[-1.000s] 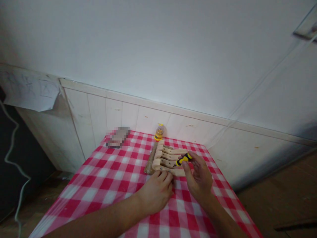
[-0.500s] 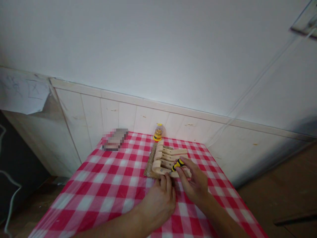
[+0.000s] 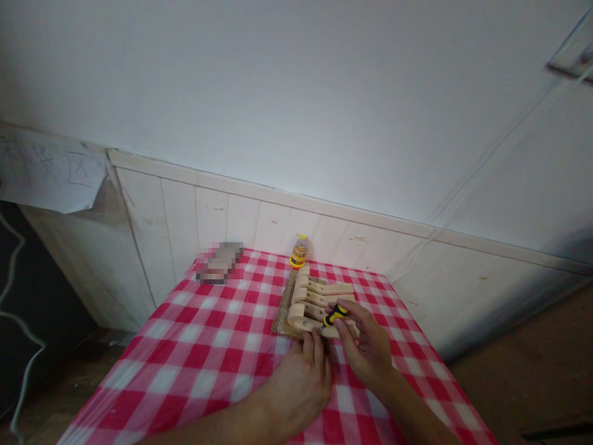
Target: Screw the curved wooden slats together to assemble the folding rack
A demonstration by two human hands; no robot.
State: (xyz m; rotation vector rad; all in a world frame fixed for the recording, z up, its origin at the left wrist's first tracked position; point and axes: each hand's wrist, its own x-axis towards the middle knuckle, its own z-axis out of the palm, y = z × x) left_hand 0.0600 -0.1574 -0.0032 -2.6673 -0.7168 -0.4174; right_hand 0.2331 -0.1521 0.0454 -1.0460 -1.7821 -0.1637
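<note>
A wooden assembly [image 3: 317,300] of bent strips lies on the checked table [image 3: 222,334]; clock positions are read about it, with 12 o'clock toward the wall [image 3: 296,123]. The right hand [image 3: 369,343], between 4 and 5 o'clock, is closed around a yellow-and-black screwdriver [image 3: 334,314] angled down to the nearest strip [image 3: 312,325]. The left hand [image 3: 303,378], at 6 o'clock, meets the near edge; whether it clamps the wood cannot be told. A yellow-based container [image 3: 299,251] stands at 11 o'clock.
</note>
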